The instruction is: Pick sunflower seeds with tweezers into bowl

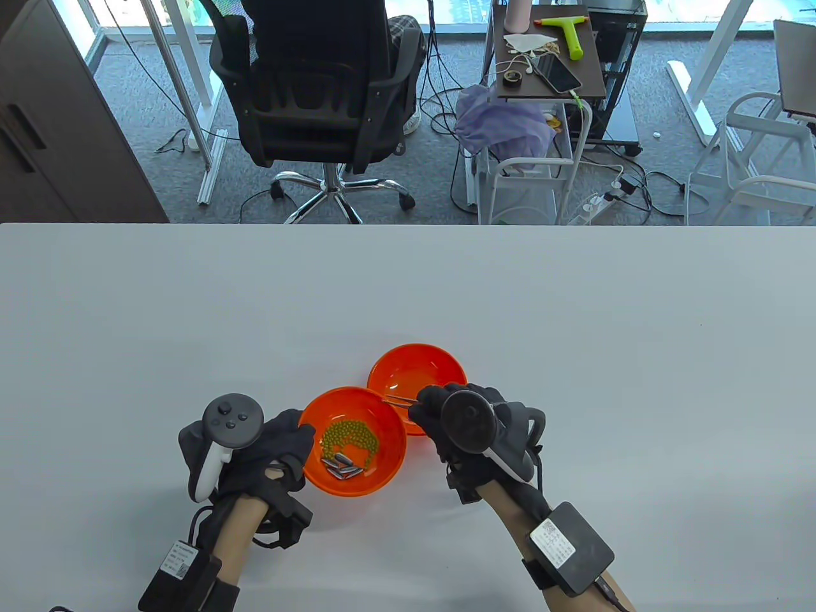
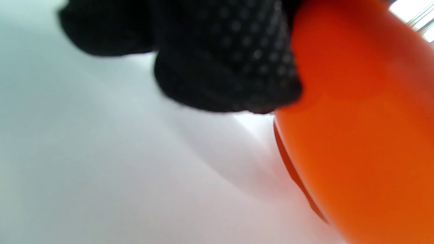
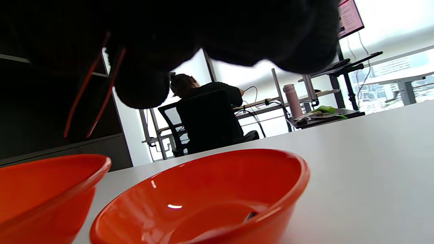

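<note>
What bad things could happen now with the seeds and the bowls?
1. The sunflower seeds lie right beside the green peas in the near bowl, so the tweezers might grab a pea by mistake.
2. The two bowls sit very close together, so the right hand could bump a rim.
3. The left hand only rests on the near bowl's side, so it may slide.

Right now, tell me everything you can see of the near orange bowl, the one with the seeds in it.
The near orange bowl is round, glossy and plastic-looking, standing upright on the white table. Inside lie a heap of small green beads or peas and, nearer the person, a cluster of grey sunflower seeds. The left hand holds its left rim. Its far right rim meets or nearly meets the second orange bowl.
</note>
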Motion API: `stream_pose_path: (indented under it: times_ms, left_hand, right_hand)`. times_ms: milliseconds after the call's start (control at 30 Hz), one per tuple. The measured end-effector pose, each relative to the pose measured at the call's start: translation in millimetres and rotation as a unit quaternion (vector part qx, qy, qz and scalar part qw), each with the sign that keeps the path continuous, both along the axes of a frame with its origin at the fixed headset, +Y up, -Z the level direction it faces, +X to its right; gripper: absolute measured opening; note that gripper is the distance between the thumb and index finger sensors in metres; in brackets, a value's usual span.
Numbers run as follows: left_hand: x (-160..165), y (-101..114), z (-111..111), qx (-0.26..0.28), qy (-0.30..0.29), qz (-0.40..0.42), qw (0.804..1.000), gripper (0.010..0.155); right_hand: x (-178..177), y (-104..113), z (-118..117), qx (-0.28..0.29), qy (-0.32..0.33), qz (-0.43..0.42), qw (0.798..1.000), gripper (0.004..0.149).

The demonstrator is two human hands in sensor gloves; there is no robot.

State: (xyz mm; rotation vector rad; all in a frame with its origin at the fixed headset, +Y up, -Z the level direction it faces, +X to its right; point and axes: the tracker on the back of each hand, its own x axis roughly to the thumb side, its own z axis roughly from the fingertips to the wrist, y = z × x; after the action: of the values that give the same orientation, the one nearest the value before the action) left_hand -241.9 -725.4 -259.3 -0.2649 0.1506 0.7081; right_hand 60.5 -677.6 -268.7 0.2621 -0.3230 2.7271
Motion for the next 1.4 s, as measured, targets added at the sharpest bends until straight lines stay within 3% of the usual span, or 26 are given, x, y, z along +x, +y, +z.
stream_pose_path:
  times_ms: [133,367,833,1400]
  left_hand:
    - [0.5,-0.2,0.0,0.0,-0.002,0.001,1.0,0.049]
    - [0.7,-0.4,0.0,0.001,-0.003,0.002,1.0,0.049]
    - [0.9,-0.3,0.0,0.001,-0.003,0.005,1.0,0.049]
    - [1.0,-0.7,0.3,-0.001,-0.004,0.003,1.0,0.049]
  right_hand:
    - [-23.0,-0.2,11.6,0.005,0.057,0.031,0.998,0.04]
    - [-48.5,-8.0,25.4,0.005,0.098,0.093,0.991,0.041]
    - [-59.9,-17.1,31.5,0.007,0.111,0.135,0.985,0.04]
    - [-48.3,-8.0,27.4,0.041,0.086,0.092,0.991,0.037]
